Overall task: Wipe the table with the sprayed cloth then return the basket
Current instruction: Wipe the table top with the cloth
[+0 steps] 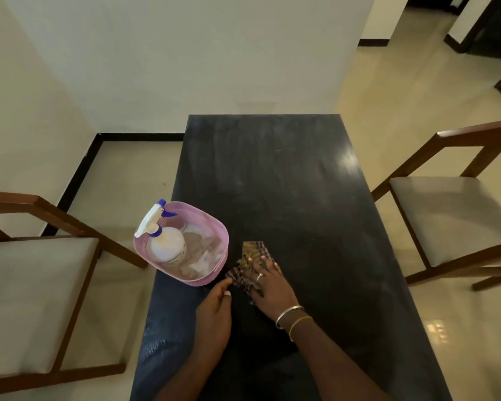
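A long, dark, glossy rectangular table [287, 183] is seen from above, running from the bottom edge of the frame up to its centre. Faint pale smears are visible across its upper surface.

Just below the centre of the frame, a crumpled checked cloth in brown and dark tones [250, 257] is laid on the table. It is pressed flat under the right hand [272, 287], whose fingers are spread open over the fabric rather than closed around it. A ring is worn on one finger, and two bangles [291, 318] are worn at the wrist.

The left hand [214, 311] is held just to the left of the cloth, loosely curled, with nothing grasped in it. Its fingertips are placed near the cloth's left edge and close to the basket; whether either is touched cannot be told.

A round pink plastic basket with perforated walls [211, 273] is set at the left edge of the table, left of centre in the frame, just beside the cloth. A white spray bottle with a blue and white trigger head [165, 241] is stood inside it, on its left side.

Two wooden chairs with pale cushioned seats are placed on the cream tiled floor, one at the lower left [38, 299] and one at the right [451, 215].
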